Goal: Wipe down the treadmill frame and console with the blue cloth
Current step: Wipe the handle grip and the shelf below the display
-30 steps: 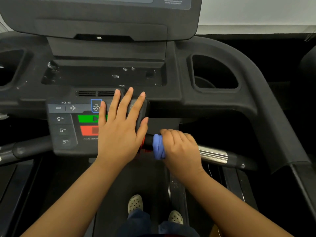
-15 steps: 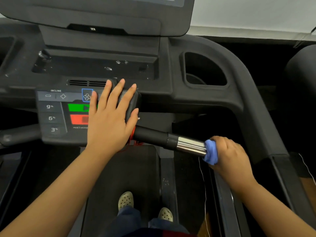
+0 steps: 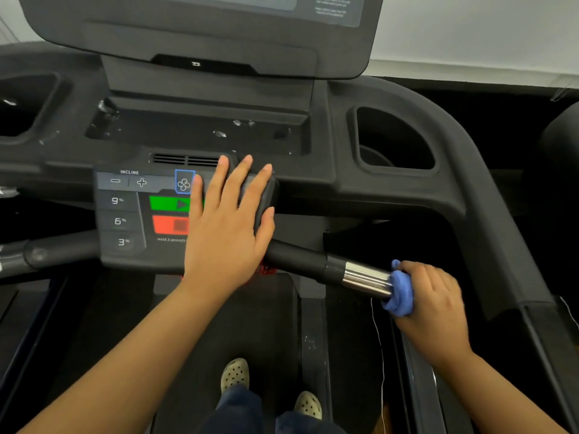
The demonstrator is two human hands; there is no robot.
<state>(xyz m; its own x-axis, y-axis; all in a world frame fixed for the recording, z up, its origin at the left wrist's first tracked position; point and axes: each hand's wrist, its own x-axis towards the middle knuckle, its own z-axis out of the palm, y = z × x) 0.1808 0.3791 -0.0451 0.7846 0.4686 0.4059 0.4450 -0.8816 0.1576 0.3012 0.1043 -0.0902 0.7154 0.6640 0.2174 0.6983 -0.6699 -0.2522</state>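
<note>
The right hand (image 3: 435,305) curls round the blue cloth (image 3: 399,291), wrapped on the handlebar (image 3: 360,277) at its chrome part's right end; the left hand (image 3: 225,223) lies flat, fingers spread, on the control panel (image 3: 125,214); most of the console looks not yet wiped; the far tray (image 3: 194,130) holds pale specks; the cup holder (image 3: 394,139) on the right is too dark to read.

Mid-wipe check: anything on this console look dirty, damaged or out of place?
Pale specks litter the recessed tray, so it looks unwiped. The left hand lies flat on the control panel, partly covering the green button and red button, and might trigger them. A thin white cord dangles under the right handlebar.
</note>
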